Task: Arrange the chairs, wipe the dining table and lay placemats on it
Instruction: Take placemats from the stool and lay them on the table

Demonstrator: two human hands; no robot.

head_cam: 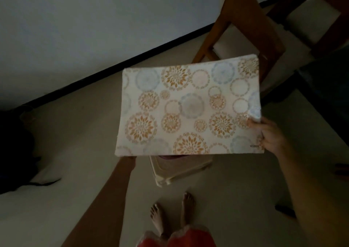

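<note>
Placemat [188, 107] is held flat in the air above the floor [85, 152], patterned face up. It is gripped at its near right corner by the right hand [268, 135], thumb on top, fingers curled under the edge. The left hand is hidden beneath the mat's near left edge; only the left forearm [105, 195] is seen running up to it, so its grip cannot be told.

Edges: the mat's far right corner overlaps, in view, the frame of a chair [241, 26] beyond the right hand. A second chair [321, 20] stands further right of it. Open floor is seen left of the left forearm, bounded by a dark skirting strip [113, 67] at the foot of the wall [75, 20]. A dark shape lies at the far left, not identifiable. Below the mat's near edge, between the arms, a pale squarish object with rounded corners [179, 171] sits on the floor, partly covered. Bare feet [170, 212] are seen nearer than it.

Materials: the mat is a thin rectangular sheet, cream ground, printed with orange floral roundels and pale blue and pink rings. The chairs have brown wood frames and light padded seats. The floor is smooth and pale. Light is dim.
</note>
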